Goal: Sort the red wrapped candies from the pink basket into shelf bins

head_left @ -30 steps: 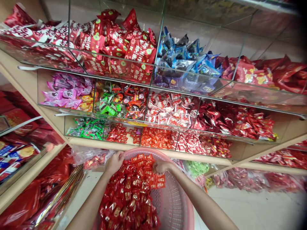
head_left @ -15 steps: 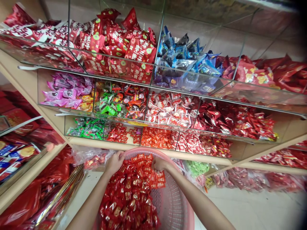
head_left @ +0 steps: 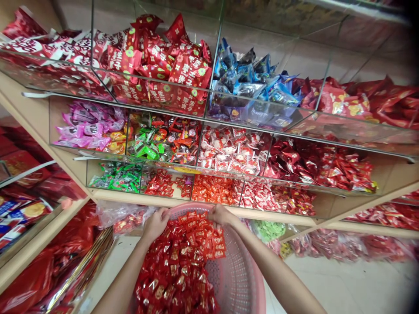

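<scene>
A round pink plastic basket stands below the lowest shelf. Dark red wrapped candies with gold print fill its left side, and brighter orange-red wrapped candies lie on top at the back right. My left hand is curled over the basket's back left rim, with its fingertips partly hidden. Just over the orange-red candies, close to the back rim, my right hand has its fingers bent downward and closed. Whatever sits between those fingers is hidden.
Ahead, a wooden shelf unit has clear dividers and several rows of wrapped sweets. Orange-red candies fill a bottom-row compartment right behind the basket. Plastic bags lie under the shelf. Red packages stand at the left.
My right hand has risen from among the orange-red candies toward the basket's back rim. More of those candies show beneath it. My left hand stays at the rim.
</scene>
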